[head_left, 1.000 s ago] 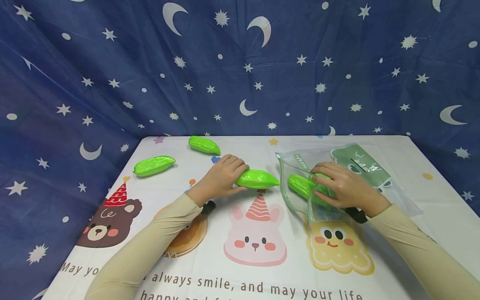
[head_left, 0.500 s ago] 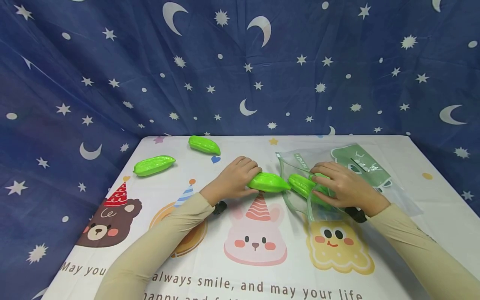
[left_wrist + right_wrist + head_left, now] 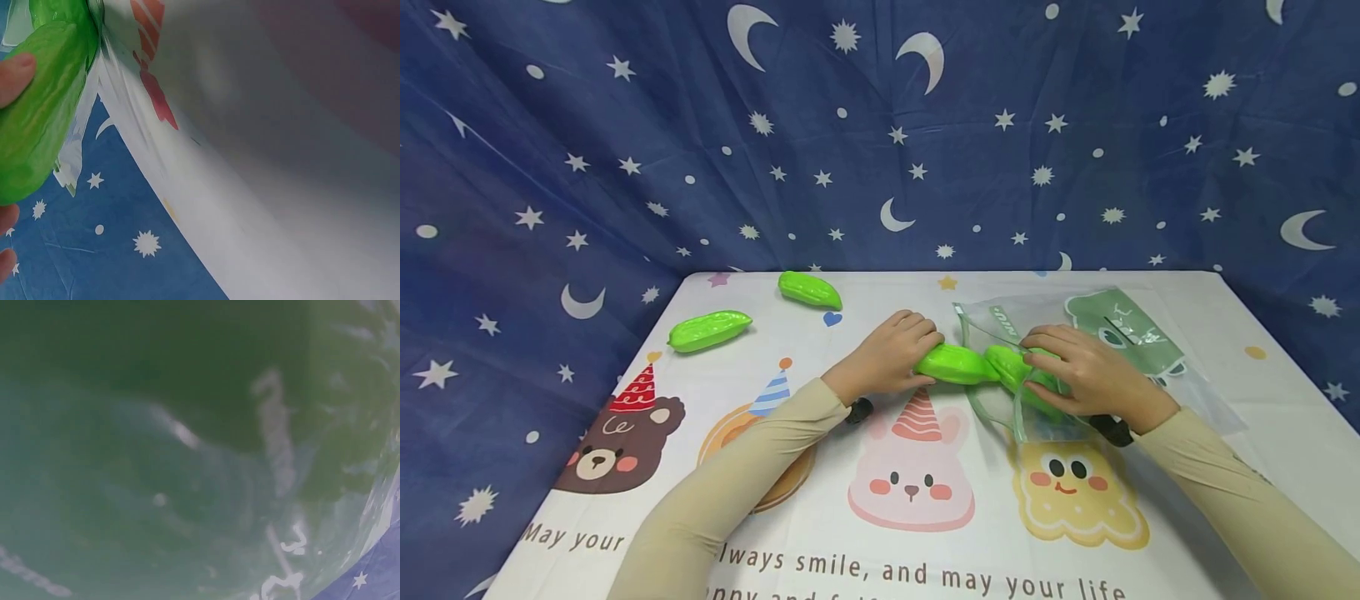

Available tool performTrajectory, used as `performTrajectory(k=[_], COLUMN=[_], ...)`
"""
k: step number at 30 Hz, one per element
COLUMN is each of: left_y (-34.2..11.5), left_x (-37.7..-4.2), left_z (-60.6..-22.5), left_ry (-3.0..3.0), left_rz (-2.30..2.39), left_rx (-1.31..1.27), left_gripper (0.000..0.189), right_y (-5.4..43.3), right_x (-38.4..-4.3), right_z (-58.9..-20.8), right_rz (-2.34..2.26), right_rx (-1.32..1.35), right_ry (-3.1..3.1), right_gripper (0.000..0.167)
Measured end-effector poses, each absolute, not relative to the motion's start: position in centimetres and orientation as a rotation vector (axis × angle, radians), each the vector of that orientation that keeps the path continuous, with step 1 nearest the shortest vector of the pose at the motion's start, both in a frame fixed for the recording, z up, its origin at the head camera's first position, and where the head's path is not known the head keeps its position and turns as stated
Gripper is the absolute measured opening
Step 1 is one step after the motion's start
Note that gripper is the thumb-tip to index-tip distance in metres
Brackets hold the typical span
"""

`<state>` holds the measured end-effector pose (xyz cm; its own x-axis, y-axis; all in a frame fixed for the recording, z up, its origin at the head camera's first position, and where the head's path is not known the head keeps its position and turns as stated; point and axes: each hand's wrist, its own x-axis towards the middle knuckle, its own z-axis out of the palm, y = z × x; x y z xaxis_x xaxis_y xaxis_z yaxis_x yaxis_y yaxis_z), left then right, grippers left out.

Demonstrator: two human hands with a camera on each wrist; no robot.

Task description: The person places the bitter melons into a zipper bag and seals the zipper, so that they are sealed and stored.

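My left hand point(image 3: 891, 354) grips a bright green toy bitter gourd point(image 3: 953, 365) by its blunt end. Its pointed tip lies at the mouth of a clear plastic bag point(image 3: 981, 321) and meets another gourd point(image 3: 1006, 365) inside. In the left wrist view, the thumb point(image 3: 15, 75) presses on the held gourd point(image 3: 37, 112). My right hand point(image 3: 1078, 367) holds the bag near its mouth, fingers curled over the edge, partly covering the green contents. The right wrist view shows only the blurred bag film with its green print point(image 3: 187, 425).
Two more green gourds lie on the left of the table, one near its left edge point(image 3: 709, 331) and one towards the back point(image 3: 809, 290). The bag's printed end point(image 3: 1127, 329) stretches to the right. A blue star-patterned curtain point(image 3: 880, 150) hangs behind the printed tablecloth point(image 3: 910, 500).
My left hand has moved right with the gourd, bringing its tip from outside the bag to the mouth, against the gourd inside. My right hand has stayed in place.
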<state>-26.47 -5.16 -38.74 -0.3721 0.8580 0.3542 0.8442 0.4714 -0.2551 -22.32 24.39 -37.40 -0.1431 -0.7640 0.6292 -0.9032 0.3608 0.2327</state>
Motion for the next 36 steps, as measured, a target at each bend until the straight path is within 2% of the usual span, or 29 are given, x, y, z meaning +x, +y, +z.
performTrajectory(k=[36], left_y=[0.5], left_x=[-26.4], left_z=[-38.9], left_ry=[-2.293], left_rz=[0.127], left_rx=[-1.464], left_gripper=[0.053], right_y=[24.5], right_x=[-22.2], right_z=[-37.4], right_rz=[0.247], right_rx=[1.424], right_ry=[-1.96], right_gripper=[0.035])
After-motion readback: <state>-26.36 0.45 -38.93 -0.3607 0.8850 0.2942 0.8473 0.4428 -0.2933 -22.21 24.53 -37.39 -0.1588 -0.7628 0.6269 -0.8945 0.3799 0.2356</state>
